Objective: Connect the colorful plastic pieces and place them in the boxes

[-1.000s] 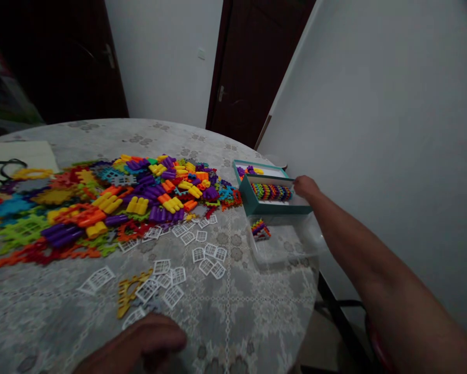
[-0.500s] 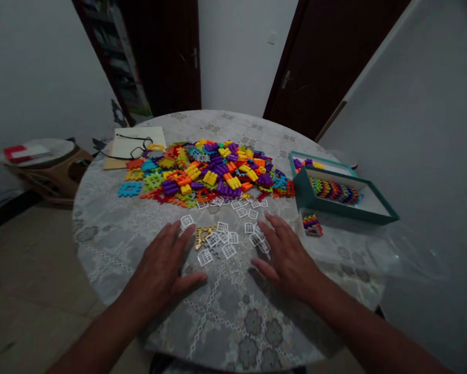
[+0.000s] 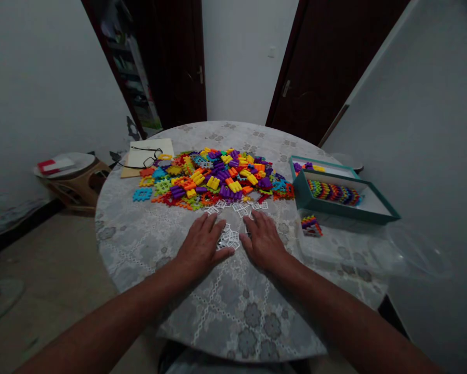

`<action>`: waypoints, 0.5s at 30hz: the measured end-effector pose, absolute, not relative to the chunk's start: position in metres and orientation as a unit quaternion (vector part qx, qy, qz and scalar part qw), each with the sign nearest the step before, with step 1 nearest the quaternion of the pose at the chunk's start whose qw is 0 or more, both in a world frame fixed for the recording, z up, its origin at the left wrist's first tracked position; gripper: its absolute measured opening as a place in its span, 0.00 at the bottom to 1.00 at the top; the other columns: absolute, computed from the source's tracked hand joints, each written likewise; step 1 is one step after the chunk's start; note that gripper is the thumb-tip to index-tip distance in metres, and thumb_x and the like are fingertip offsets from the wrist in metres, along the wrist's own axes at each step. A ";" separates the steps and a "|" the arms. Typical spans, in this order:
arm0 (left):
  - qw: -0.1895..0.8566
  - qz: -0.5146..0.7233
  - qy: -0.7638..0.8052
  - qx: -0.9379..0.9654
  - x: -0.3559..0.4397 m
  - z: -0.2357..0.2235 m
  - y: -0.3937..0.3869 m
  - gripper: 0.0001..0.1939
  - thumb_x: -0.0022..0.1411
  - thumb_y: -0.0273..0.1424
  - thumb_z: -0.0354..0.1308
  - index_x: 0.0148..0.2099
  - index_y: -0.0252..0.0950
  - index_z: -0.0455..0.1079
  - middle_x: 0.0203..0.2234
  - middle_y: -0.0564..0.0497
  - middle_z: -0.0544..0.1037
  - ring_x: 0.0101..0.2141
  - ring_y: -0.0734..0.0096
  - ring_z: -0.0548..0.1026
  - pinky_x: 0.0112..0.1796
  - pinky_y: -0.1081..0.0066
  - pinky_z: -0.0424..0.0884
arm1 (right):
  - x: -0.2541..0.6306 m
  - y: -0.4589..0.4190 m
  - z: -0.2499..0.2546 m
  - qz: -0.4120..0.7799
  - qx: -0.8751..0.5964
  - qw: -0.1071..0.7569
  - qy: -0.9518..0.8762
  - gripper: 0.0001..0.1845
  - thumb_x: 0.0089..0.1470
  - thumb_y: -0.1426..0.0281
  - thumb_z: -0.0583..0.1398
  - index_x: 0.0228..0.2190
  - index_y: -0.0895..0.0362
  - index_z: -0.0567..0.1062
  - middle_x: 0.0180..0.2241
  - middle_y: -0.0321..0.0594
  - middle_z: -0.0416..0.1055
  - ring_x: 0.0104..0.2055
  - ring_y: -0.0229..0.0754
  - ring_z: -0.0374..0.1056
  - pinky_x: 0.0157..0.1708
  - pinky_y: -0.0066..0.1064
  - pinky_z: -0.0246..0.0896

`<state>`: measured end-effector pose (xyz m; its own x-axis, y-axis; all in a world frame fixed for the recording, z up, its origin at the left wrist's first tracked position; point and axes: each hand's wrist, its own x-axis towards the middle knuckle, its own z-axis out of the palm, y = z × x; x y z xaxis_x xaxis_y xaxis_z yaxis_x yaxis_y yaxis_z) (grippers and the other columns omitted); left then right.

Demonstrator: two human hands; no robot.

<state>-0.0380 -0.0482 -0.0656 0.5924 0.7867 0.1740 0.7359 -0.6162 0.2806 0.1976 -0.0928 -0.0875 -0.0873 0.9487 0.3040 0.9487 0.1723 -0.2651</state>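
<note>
My left hand (image 3: 202, 240) lies flat on the tablecloth, palm down with fingers stretched out, at the left edge of a cluster of white plastic window pieces (image 3: 229, 238). On the other side my right hand (image 3: 265, 241) rests palm down, fingers extended, covering some of the pieces or the cloth beneath. The window pieces between the hands overlap in a small heap. More white window pieces (image 3: 241, 209) lie just beyond my fingertips, along the front of a large heap of colourful plastic building blocks (image 3: 221, 179).
On the right stand a teal box (image 3: 346, 212) with rainbow-coloured pieces and a clear plastic container (image 3: 334, 249) with a few striped pieces. Eyeglasses (image 3: 147, 162) lie on papers (image 3: 167, 145) at the back left. A stool (image 3: 81, 182) stands left of the round table (image 3: 139, 265).
Both hands have moved inward, closer together. The scattered white window pieces between them are now bunched into a tighter heap. The gold piece seen earlier is hidden. The view has shifted slightly.
</note>
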 end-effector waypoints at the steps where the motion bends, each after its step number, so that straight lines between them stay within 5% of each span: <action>1: 0.092 0.147 0.423 0.890 -0.032 -0.066 -0.045 0.38 0.71 0.54 0.62 0.72 0.36 0.64 0.73 0.32 0.65 0.74 0.36 0.57 0.71 0.40 0.56 | 0.197 -0.087 -0.087 -0.003 -0.645 0.209 -0.735 0.28 0.71 0.62 0.60 0.67 0.58 0.71 0.73 0.59 0.60 0.76 0.65 0.53 0.73 0.64 0.50; 7: 0.148 0.248 0.371 0.883 0.006 -0.065 -0.021 0.34 0.70 0.46 0.67 0.69 0.32 0.67 0.65 0.31 0.72 0.67 0.41 0.68 0.69 0.44 0.63 | 0.206 -0.060 -0.094 -0.011 -0.633 0.268 -0.726 0.21 0.71 0.68 0.57 0.61 0.58 0.75 0.68 0.58 0.67 0.72 0.58 0.59 0.72 0.59 0.55; 10: 0.238 0.328 0.353 0.843 0.012 -0.055 -0.010 0.21 0.77 0.40 0.56 0.64 0.35 0.71 0.61 0.37 0.77 0.63 0.51 0.73 0.67 0.50 0.68 | 0.214 -0.057 -0.098 -0.003 -0.613 0.314 -0.725 0.21 0.72 0.70 0.53 0.61 0.60 0.75 0.64 0.58 0.71 0.68 0.55 0.64 0.70 0.55 0.60; 15: 0.344 0.387 0.445 0.731 -0.015 -0.036 0.007 0.17 0.77 0.36 0.48 0.54 0.35 0.76 0.47 0.44 0.83 0.46 0.61 0.81 0.51 0.60 0.78 | 0.226 -0.071 -0.085 -0.004 -0.606 0.344 -0.717 0.22 0.71 0.71 0.52 0.61 0.59 0.75 0.59 0.55 0.75 0.63 0.56 0.68 0.67 0.54 0.64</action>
